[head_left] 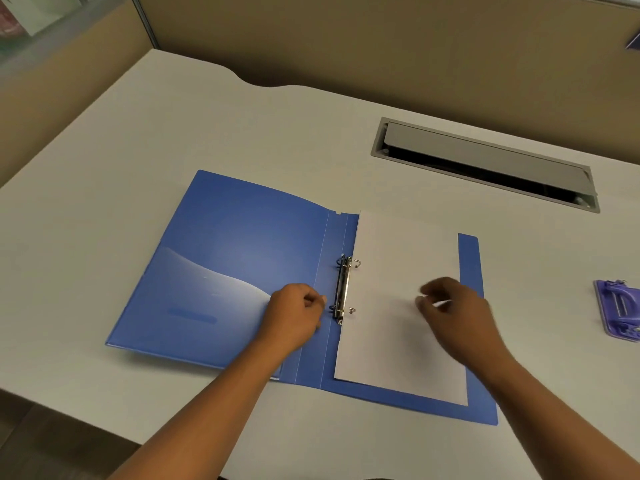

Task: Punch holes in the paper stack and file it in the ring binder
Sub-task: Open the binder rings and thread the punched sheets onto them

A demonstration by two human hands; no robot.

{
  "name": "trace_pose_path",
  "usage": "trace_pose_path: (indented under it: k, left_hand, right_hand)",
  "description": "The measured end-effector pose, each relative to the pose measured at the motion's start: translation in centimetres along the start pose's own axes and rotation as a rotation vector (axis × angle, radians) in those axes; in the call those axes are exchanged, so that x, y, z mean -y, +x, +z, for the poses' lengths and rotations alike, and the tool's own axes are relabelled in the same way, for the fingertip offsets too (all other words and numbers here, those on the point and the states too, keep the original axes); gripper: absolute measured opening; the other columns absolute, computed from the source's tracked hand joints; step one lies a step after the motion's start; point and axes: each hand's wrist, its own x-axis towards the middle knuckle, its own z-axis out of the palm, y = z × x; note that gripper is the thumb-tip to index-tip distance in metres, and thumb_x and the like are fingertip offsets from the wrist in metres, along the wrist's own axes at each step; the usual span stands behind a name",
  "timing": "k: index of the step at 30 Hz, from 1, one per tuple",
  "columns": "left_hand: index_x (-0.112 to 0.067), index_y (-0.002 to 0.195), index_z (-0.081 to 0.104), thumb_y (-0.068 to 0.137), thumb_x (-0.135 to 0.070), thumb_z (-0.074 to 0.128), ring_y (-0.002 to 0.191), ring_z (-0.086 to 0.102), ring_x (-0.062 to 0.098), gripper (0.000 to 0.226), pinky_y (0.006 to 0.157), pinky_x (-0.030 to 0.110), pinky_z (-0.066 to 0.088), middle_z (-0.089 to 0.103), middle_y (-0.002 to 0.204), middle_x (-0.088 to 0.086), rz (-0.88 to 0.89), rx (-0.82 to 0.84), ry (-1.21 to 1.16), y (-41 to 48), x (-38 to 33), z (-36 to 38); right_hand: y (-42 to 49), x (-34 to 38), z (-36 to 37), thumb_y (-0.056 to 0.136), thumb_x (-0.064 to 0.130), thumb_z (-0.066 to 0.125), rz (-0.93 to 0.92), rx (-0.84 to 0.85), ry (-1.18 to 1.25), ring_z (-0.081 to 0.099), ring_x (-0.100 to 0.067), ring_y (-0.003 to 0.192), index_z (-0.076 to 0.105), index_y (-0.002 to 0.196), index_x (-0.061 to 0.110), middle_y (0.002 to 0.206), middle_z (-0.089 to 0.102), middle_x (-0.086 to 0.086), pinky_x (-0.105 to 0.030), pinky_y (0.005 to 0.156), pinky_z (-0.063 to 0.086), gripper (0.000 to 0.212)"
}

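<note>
A blue ring binder [235, 258] lies spread flat on the desk. Its metal ring mechanism [343, 289] sits on the spine, and its rings are split apart. A white paper stack [398, 344] lies on the right cover, its left edge over the right-hand ring halves. My left hand [294, 317] rests on the left cover just beside the spine, fingers curled and holding nothing. My right hand [453, 313] hovers over the middle of the paper, fingers loosely bent and apart. A purple hole punch [620, 311] sits at the right edge of view.
The grey desk [173, 140] has a long cable slot with a metal flap [485, 164] behind the binder. Tan partition walls close off the back and left. The desk's near edge runs below the binder at the lower left.
</note>
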Motion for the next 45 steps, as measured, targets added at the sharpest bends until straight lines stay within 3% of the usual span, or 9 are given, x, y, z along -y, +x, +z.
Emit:
trace_pose_path:
  k: [2, 6, 20, 32, 38, 42, 45]
  left_hand:
    - [-0.007, 0.082, 0.067, 0.094, -0.014, 0.058, 0.063, 0.064, 0.023, 0.016, 0.055, 0.027, 0.050, 0.066, 0.074, 0.012, -0.084, 0.047, -0.150, -0.6, -0.4, 0.0]
    - [-0.006, 0.084, 0.068, 0.095, -0.009, 0.056, 0.064, 0.062, 0.022, 0.016, 0.051, 0.024, 0.051, 0.064, 0.078, 0.015, -0.187, 0.098, -0.362, -1.4, -1.0, 0.1]
    - [-0.009, 0.087, 0.071, 0.091, -0.013, 0.064, 0.061, 0.063, 0.014, 0.009, 0.055, 0.018, 0.054, 0.070, 0.072, 0.009, -0.230, 0.027, -0.471, -1.6, -0.8, 1.2]
    - [-0.008, 0.083, 0.070, 0.087, -0.018, 0.069, 0.052, 0.063, 0.006, 0.011, 0.056, 0.020, 0.054, 0.070, 0.068, 0.005, -0.211, 0.074, -0.371, -1.0, -0.9, 1.4]
    - [-0.006, 0.091, 0.070, 0.089, -0.020, 0.067, 0.065, 0.065, 0.015, 0.014, 0.058, 0.026, 0.055, 0.070, 0.074, 0.007, -0.143, -0.025, -0.330, -1.1, -0.7, 2.2]
    - [-0.013, 0.087, 0.062, 0.087, -0.031, 0.068, 0.073, 0.063, 0.015, 0.019, 0.069, 0.032, 0.056, 0.064, 0.077, -0.002, 0.039, -0.156, -0.011, -0.2, -1.3, 2.6]
    - [-0.017, 0.078, 0.061, 0.082, -0.033, 0.073, 0.063, 0.058, 0.014, 0.020, 0.057, 0.028, 0.051, 0.058, 0.066, -0.005, 0.074, -0.138, 0.203, 0.4, -2.8, 2.9]
  right_hand:
    - [0.1, 2.0, 2.1, 0.093, 0.024, 0.062, -0.042, 0.119, 0.055, 0.063, -0.005, 0.074, 0.067, 0.095, 0.020, 0.086, 0.069, 0.006, -0.014, 0.064, 0.047, 0.006]
    - [0.3, 3.0, 5.4, 0.094, 0.019, 0.062, 0.141, 0.317, 0.385, 0.068, -0.022, 0.063, 0.072, 0.082, 0.003, 0.075, 0.075, -0.016, -0.038, 0.066, 0.059, 0.022]
    - [0.7, 1.4, 7.0, 0.084, 0.023, 0.073, 0.222, 0.351, 0.597, 0.067, -0.016, 0.062, 0.075, 0.083, 0.005, 0.076, 0.076, -0.016, -0.023, 0.057, 0.054, 0.018]
    - [1.1, 1.2, 7.9, 0.076, 0.038, 0.077, 0.205, 0.318, 0.462, 0.066, -0.013, 0.055, 0.074, 0.076, 0.007, 0.064, 0.076, -0.006, -0.025, 0.059, 0.055, 0.031]
    - [1.0, 0.9, 7.6, 0.080, 0.037, 0.075, 0.185, 0.320, 0.515, 0.069, -0.020, 0.061, 0.074, 0.078, 0.004, 0.067, 0.076, -0.008, -0.030, 0.063, 0.057, 0.033]
    - [0.9, 1.0, 7.4, 0.089, 0.037, 0.065, 0.200, 0.308, 0.558, 0.074, -0.027, 0.070, 0.074, 0.079, 0.004, 0.070, 0.077, -0.007, -0.029, 0.063, 0.059, 0.035]
    - [0.8, 1.1, 7.4, 0.092, 0.035, 0.063, 0.194, 0.307, 0.556, 0.074, -0.022, 0.067, 0.074, 0.082, 0.005, 0.071, 0.077, -0.006, -0.028, 0.062, 0.059, 0.034]
